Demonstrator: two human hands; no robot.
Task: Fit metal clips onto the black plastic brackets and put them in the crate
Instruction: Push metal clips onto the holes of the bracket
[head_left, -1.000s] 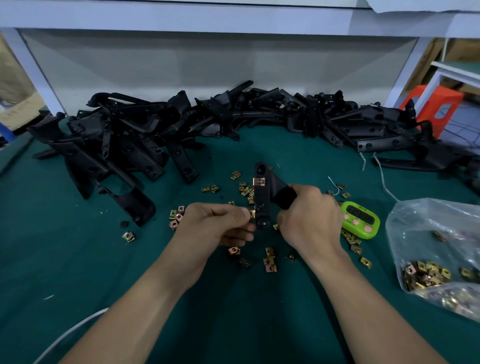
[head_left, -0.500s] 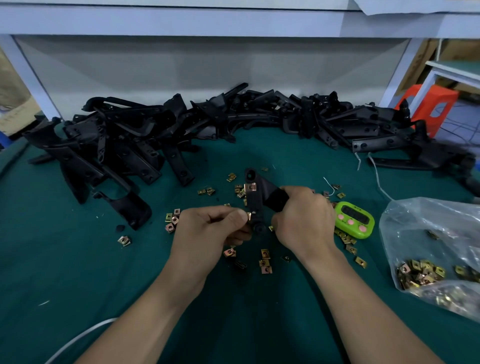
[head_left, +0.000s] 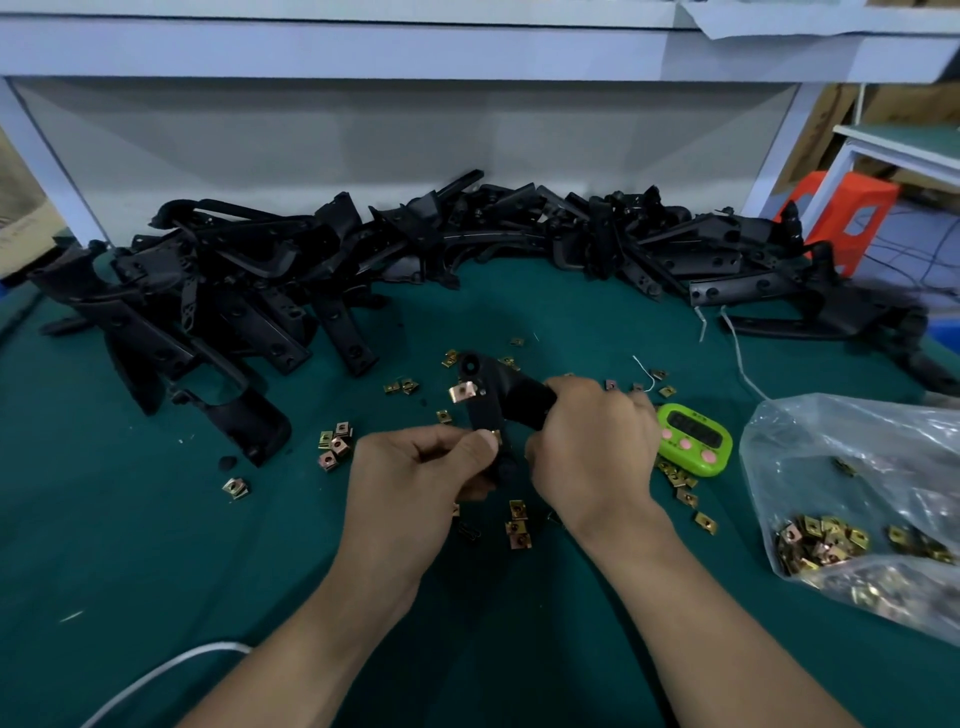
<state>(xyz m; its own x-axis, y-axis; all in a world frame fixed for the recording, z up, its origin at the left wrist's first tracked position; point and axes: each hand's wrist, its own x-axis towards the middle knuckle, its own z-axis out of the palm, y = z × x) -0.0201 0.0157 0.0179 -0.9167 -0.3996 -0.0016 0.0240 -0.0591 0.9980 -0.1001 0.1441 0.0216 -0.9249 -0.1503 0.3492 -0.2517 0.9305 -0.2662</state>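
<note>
left hand (head_left: 421, 467) curled, thumb (head_left: 480, 444) and forefinger pinching a small metal clip (head_left: 494, 435) against the lower edge of the black bracket (head_left: 485, 415). right hand (head_left: 587, 441) clenched round the bracket's thick end, just right of that pinch, holding it upright with a slight tilt. just above the left fingertips, on the same bracket, a second clip (head_left: 462, 391) already seated, with one tab poking out to the left.

judging by look: bracket of stiff moulded plastic, light, not fragile, best gripped at the broad end away from the clip seats. clip of thin springy metal, small and slick, likely to skid or flip out of a pinch. best taken by its flat faces and pushed straight on with the thumb pad.

further out from the fingers: loose clips (head_left: 335, 444) scattered on the green mat (head_left: 156, 545) left of, below and right of both hands. green timer (head_left: 693, 439) just beside the right knuckles. clear bag of clips (head_left: 841, 509) well to the right. heap of bare brackets (head_left: 260, 291) beyond the fingertips, along the back. no crate in view.
</note>
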